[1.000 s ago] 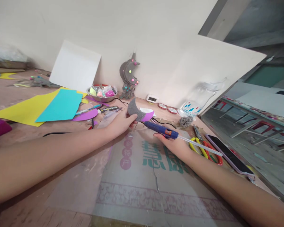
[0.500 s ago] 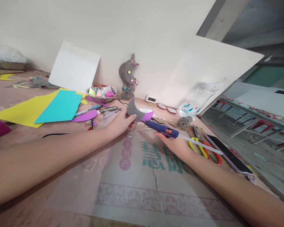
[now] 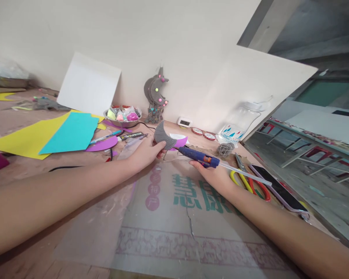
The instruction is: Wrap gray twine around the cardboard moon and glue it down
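Between the thumb and fingers of my left hand [image 3: 151,154] is a crescent wrapped in grey yarn [image 3: 163,136]. My right hand [image 3: 213,174] grips a blue glue gun [image 3: 199,156] from below. A long clear glue stick [image 3: 247,174] sticks out of its back end. The gun's nozzle points left at the lower right end of the crescent; whether it touches cannot be made out. Behind the crescent lies a purple paper piece [image 3: 181,142]. A printed plastic sheet [image 3: 159,240] is spread under both hands.
Against the wall stands a grey moon ornament with coloured balls [image 3: 156,93]. A bowl of small packets [image 3: 123,116], coloured paper [image 3: 69,133] and a white clock [image 3: 184,122] are around. On the right lie a yarn ball [image 3: 225,149], scissors [image 3: 241,162], a phone [image 3: 279,190] and a clear bottle [image 3: 238,122].
The view has shifted slightly, so the whole scene sits a little further left. The glue gun's nozzle is a bit closer to the crescent's lower end. Both holds are unchanged.
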Motion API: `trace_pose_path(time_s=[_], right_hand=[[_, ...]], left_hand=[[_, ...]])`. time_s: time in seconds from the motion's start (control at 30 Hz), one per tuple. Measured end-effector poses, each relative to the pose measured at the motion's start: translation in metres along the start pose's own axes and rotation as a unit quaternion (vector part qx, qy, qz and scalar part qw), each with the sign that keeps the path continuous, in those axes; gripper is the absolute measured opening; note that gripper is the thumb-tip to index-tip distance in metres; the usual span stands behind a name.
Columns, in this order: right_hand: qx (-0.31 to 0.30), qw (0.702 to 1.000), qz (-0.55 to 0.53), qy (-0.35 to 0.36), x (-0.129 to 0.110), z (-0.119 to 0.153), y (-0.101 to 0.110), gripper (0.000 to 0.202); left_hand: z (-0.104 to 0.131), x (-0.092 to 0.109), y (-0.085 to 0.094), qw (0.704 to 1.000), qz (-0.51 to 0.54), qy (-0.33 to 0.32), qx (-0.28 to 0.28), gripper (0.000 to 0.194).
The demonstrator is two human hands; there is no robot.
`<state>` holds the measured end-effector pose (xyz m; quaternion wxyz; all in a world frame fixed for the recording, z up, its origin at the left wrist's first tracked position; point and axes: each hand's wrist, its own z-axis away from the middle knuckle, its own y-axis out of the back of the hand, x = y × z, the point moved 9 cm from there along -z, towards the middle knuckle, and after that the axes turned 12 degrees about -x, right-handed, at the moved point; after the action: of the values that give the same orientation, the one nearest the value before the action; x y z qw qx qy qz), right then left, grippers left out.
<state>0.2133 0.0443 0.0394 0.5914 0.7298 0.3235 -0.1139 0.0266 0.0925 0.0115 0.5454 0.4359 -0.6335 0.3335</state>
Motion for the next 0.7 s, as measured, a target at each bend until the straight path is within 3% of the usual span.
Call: trace_pose_path(time_s=[0.37,0.7], right_hand=[[0.011,1.0,0.001,-0.028,0.012,-0.001,0.001,0.033],[0.025,0.999,-0.029,-0.019,0.009,-0.004,0.005,0.03]], left_hand=[[0.0,0.0,0.0,1.0,0.002,0.008,0.003,0.008],[-0.003,-0.005,0.0,1.0,0.0,0.005,-0.01,0.01]])
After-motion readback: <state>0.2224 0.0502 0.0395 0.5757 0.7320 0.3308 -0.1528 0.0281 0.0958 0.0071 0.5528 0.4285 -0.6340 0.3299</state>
